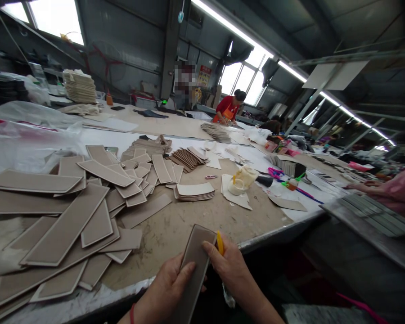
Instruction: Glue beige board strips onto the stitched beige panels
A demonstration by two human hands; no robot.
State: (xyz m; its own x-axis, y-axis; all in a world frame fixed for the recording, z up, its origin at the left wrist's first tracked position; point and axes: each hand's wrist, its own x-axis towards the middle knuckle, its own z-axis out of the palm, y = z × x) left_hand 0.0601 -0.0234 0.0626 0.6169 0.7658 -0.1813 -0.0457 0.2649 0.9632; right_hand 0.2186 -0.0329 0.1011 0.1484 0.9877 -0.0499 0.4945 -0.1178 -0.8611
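A long brown panel point(199, 252) with a pale edge is tilted up in front of me at the table's near edge. My left hand point(172, 281) is closed round its lower left side, thumb on its face. With the thumb on its upper right edge, my right hand point(229, 261) pinches the same panel. A thin yellow tool point(220, 243) sticks up from the fingers of my right hand; the rest of it is hidden. To the left lie many similar loose panels point(67, 225) in an untidy heap. A neat small stack of panels point(195, 191) lies beyond my hands.
A cream cup-like container point(239, 183) stands on scraps at the right. Beyond it lie a black cone-shaped item point(264, 181) and a small bottle point(293, 183). Plastic sheeting point(30, 139) covers the far left. A co-worker in red point(227, 109) stands across the table; another's pink sleeve point(396, 193) shows at right.
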